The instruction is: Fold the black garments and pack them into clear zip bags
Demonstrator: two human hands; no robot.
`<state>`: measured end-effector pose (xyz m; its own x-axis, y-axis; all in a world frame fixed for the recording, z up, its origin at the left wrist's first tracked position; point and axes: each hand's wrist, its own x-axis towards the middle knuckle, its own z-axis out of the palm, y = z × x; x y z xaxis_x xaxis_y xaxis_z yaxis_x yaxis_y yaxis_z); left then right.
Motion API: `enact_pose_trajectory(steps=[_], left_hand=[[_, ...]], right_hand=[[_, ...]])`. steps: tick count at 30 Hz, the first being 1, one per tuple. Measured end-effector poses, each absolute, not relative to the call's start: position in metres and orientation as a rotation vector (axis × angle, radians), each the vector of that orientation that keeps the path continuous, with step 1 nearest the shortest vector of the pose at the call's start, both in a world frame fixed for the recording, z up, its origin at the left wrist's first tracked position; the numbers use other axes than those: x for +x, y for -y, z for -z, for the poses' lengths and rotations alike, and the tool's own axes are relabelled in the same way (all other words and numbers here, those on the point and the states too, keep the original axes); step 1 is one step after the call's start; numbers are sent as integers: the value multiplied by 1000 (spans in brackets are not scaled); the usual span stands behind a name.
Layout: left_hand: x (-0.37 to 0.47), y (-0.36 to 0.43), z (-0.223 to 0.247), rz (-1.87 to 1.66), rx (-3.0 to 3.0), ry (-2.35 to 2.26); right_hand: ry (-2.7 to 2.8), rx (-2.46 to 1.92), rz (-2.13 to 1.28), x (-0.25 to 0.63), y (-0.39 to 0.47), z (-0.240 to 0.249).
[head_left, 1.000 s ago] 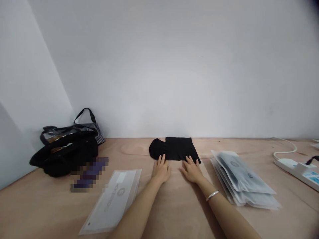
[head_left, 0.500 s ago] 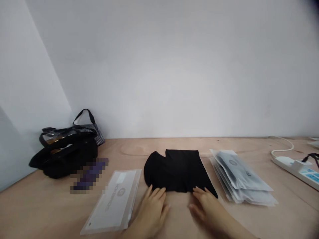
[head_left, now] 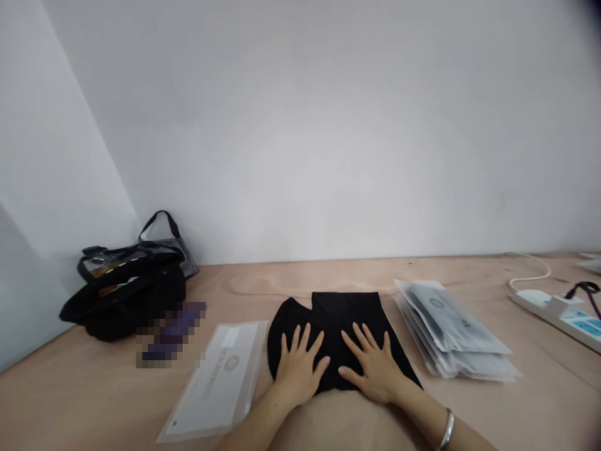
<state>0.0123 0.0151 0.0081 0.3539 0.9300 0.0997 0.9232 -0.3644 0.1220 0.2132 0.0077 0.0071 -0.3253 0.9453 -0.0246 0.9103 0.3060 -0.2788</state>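
A piece of black cloth [head_left: 345,307], with a rounded left side and a notch in its far edge, lies flat on the wooden table. My left hand [head_left: 300,369] rests palm down on its left part, fingers spread. On the right part my right hand [head_left: 373,366] lies the same way, a silver bangle on that wrist. Left of the cloth is a flat frosted zip bag [head_left: 213,382] with printed lettering. To the right sits a stack of similar frosted bags [head_left: 455,322], the top one with something dark inside.
A black bag [head_left: 131,300] stands at the far left against a striped bag [head_left: 188,254]. In front of it lies a blurred-out purple item [head_left: 176,332]. A white power strip [head_left: 558,313] with a plug and cable is at the right. The wall [head_left: 328,156] rises behind the table.
Both hands have moved from the cloth's near edge forward onto it, and their fingers have spread. The cloth's near edge has shifted slightly toward me.
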Motion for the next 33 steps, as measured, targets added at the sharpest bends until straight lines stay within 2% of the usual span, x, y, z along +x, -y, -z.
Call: enact_pose_trajectory(steps=[9, 13, 20, 25, 33], left_hand=[[0, 17, -4, -196, 2567, -1701], [-2, 19, -2, -228, 2554, -1677], [-31, 30, -39, -329, 2580, -1278], [-59, 38, -50, -245, 2495, -1252], [-58, 43, -44, -322, 2458, -1216]], right_hand=[[2447, -1640, -319, 214, 23, 2], [2427, -1636, -397, 214, 25, -2], [2461, -1323, -620, 245, 40, -39], [2406, -1428, -634, 262, 57, -35], [2528, -1649, -409, 251, 64, -15]])
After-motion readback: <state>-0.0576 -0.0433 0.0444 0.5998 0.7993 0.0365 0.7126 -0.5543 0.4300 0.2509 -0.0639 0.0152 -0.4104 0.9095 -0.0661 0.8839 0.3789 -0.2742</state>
